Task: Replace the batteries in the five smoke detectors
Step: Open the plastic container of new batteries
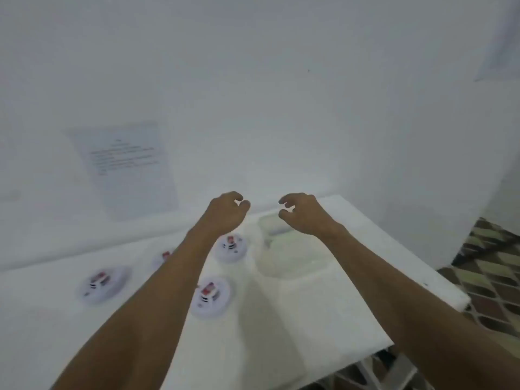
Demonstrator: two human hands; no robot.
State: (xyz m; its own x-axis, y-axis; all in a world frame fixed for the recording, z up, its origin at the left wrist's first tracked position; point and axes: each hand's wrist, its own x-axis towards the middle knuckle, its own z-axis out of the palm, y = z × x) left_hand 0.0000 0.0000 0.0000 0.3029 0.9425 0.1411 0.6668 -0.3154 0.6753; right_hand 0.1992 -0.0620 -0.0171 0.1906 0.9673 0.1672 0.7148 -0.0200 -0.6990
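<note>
Left hand (225, 212) and right hand (302, 213) raised over far table (323, 319), fingers loosely curled, holding nothing; four smoke detectors (210, 297) visible left, possibly a clear container (292, 257) right.

**No legible text**

A sheet (123, 170) on the wall carries several printed lines, too blurred to read. The smoke detectors (209, 296) on the surface (323, 319) show red and dark patches, perhaps labels, but no letters or numbers can be made out on them.
</note>
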